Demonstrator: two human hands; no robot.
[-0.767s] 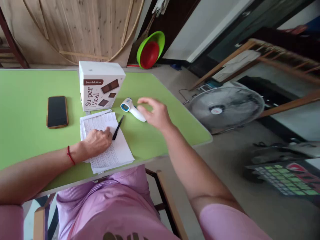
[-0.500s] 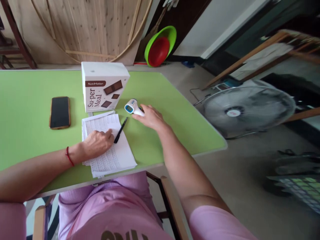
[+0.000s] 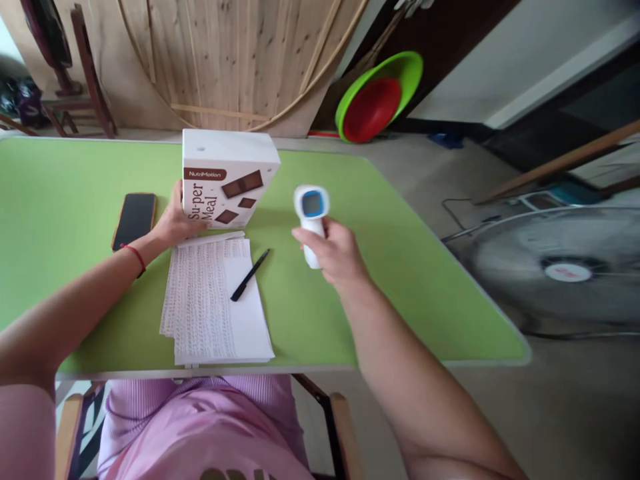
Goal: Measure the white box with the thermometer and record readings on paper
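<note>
In my right hand (image 3: 343,252) is a white infrared thermometer (image 3: 311,227), its blue-rimmed screen turned up toward me. The fingers wrap its handle and it is raised above the green table. My left hand (image 3: 176,219) grips the lower left edge of a white box (image 3: 231,180) printed "Su-per Meal", thumb at the front and the other fingers partly hidden behind the side. The box stands upright on the table. Just in front of it lie handwritten sheets of paper (image 3: 205,300), with a black pen (image 3: 250,275) resting on them.
A dark phone in a brown case (image 3: 134,220) lies left of my left hand. The green table (image 3: 425,313) ends in a slanted edge at the right. Beyond it stands a large floor fan (image 3: 540,267). Green and red basins (image 3: 373,110) lean against the far wall.
My left hand has left the papers and taken hold of the box's left edge. My right hand has lifted the thermometer off the table, turning it upright. The view has shifted left.
</note>
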